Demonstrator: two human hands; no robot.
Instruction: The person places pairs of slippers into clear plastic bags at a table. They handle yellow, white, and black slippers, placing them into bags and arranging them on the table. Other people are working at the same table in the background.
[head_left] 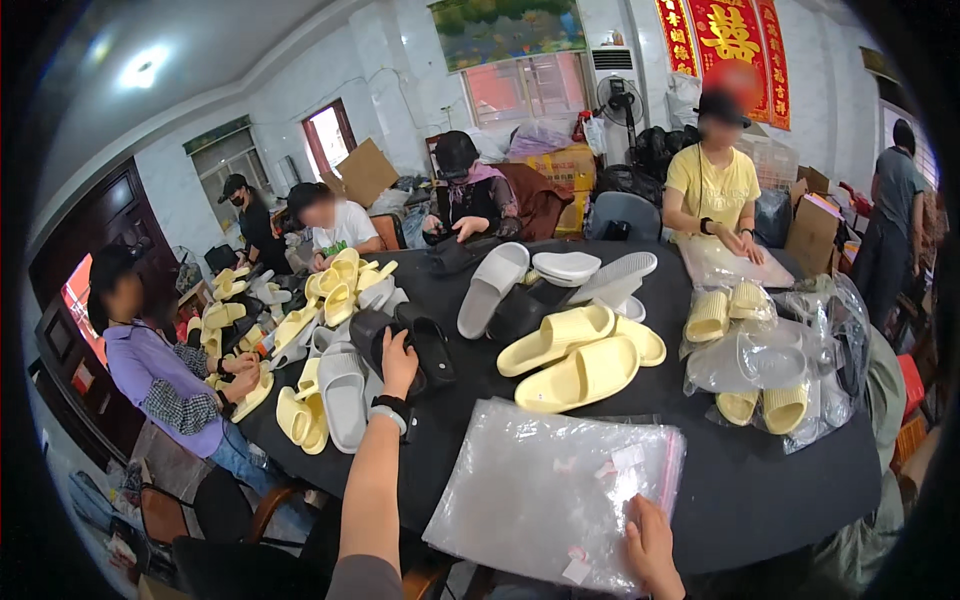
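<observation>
Nearest, our right hand point(650, 545) lies on a clear plastic bag point(500, 490) at the near side of the black table point(760, 500); farther, our left hand point(399, 362) touches a black slipper point(371, 330). Whether either pinches, we cannot tell.

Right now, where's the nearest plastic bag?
The clear plastic bag is lower-centre in the head view, below yellow slides, right hand at its right edge.

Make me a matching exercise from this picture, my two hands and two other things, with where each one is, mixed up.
1. Your left hand
2. Your right hand
3. Fan
4. Clear bag

A. Near the back wall
B. At the bag's right side
C. Flat on the table
D. At a black slipper

Pairs: 1-D, 2-B, 3-A, 4-C
</observation>
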